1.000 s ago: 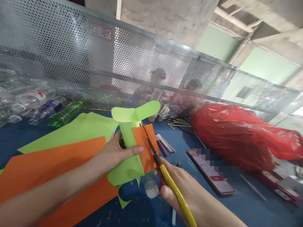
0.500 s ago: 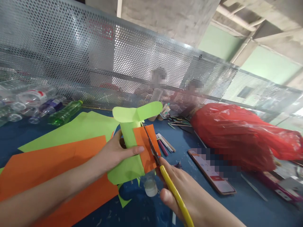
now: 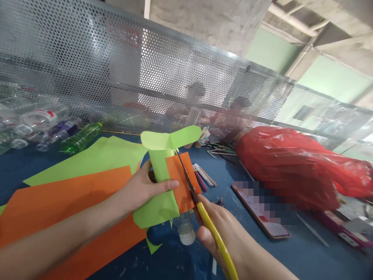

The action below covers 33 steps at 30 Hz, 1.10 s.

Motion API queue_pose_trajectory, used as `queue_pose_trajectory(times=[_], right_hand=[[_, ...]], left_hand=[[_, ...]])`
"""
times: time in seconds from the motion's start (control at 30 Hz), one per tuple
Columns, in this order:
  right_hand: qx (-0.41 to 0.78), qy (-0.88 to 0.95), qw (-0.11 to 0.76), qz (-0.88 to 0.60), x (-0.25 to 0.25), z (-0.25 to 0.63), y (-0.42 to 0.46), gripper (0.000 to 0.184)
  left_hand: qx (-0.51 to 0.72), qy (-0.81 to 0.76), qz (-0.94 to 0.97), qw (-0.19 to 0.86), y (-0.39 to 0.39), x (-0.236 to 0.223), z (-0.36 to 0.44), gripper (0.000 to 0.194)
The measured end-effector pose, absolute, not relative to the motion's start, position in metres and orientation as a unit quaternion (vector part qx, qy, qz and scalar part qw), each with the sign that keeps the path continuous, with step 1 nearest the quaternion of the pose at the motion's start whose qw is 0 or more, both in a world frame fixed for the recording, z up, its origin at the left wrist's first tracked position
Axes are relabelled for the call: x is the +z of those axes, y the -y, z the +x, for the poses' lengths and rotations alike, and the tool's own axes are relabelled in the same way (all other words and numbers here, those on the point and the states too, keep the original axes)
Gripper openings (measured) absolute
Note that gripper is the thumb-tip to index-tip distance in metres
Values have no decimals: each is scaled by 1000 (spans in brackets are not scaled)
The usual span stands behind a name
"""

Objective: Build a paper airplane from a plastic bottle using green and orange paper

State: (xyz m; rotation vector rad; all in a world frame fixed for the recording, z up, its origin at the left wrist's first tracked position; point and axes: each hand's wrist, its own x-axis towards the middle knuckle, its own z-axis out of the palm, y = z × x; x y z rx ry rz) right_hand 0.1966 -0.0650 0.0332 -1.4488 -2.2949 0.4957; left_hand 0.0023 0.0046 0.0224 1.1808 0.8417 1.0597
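My left hand grips a folded light-green paper together with a small orange paper piece; its thumb presses on the orange piece. Two rounded green flaps stand out at the top of the folded paper. In my right hand is a pair of scissors with yellow handles. One dark blade lies across the front of the orange piece, pointing up toward the flaps; the other blade is hidden. Below the papers a small clear container is partly covered.
Large orange and green sheets lie at left, plastic bottles behind them. Marker pens lie beyond my hands. A phone and a red plastic bag are at right. People sit behind the perforated metal screen.
The green paper and orange piece have shifted very slightly to the right. My hands keep their holds, and the scissors lie over the orange piece at nearly the same angle.
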Motion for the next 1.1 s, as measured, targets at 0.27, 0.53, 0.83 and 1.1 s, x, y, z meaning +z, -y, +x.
queue_pose_trajectory(times=[0.27, 0.53, 0.83, 1.1], right_hand=[[221, 796, 212, -522, 26, 197, 63, 69], [260, 771, 212, -541, 26, 198, 62, 68], [254, 775, 221, -535, 29, 196, 61, 69], [252, 774, 216, -540, 31, 198, 62, 66]], left_hand=[[455, -358, 519, 629, -7, 15, 2, 61], [448, -358, 517, 636, -14, 9, 0, 61], [445, -375, 501, 641, -14, 11, 2, 64], [447, -394, 500, 629, -16, 11, 0, 66]])
